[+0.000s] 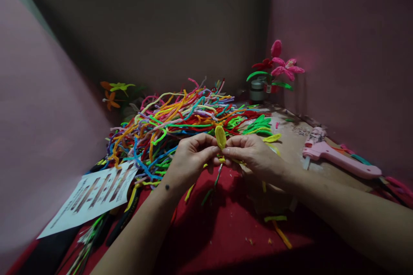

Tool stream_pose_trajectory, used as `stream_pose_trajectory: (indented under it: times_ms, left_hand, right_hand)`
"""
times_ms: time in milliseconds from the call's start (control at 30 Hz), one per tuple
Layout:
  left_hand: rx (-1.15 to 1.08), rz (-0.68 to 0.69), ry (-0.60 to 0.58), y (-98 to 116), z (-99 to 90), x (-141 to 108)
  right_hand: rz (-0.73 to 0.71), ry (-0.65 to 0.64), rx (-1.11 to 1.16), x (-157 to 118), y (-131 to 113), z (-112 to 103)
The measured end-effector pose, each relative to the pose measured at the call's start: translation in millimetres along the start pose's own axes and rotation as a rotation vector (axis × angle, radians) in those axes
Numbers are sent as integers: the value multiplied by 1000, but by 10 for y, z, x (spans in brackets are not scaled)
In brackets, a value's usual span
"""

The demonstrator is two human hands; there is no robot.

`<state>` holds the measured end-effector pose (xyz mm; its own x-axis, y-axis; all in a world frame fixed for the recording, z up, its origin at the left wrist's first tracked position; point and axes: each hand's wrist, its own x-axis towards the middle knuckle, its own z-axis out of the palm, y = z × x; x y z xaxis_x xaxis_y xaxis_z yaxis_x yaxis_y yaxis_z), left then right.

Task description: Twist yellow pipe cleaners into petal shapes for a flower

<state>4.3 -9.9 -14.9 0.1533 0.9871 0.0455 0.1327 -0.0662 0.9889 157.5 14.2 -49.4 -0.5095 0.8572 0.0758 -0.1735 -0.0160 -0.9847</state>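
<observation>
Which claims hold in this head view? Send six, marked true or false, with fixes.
1. The left hand and right hand both pinch the yellow looped piece near its lower end. True.
2. The paper lies to the right of both hands. False: the printed sheet lies to their left.
3. A heap of fuzzy stems in many colours lies beyond the hands. True.
4. The fabric below the hands is blue. False: the cloth is red.
5. A pink tool lies to the right of the right hand. True.
6. At the back right stands a white flower. False: it is a pink flower.
</observation>
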Motion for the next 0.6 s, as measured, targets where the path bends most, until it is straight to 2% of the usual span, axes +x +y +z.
stream_pose_trajectory:
  times_ms: [167, 467, 600]
  left_hand:
    - [-87, 84, -27, -54, 0, 18]
    - [107, 186, 4, -43, 43, -11]
    - [149, 187, -48, -57, 18, -1]
  right_hand:
    - [41, -34, -17, -5, -34, -13]
    - [47, 14, -122, -18, -39, 26]
    - [29, 41, -187, -13, -28, 14]
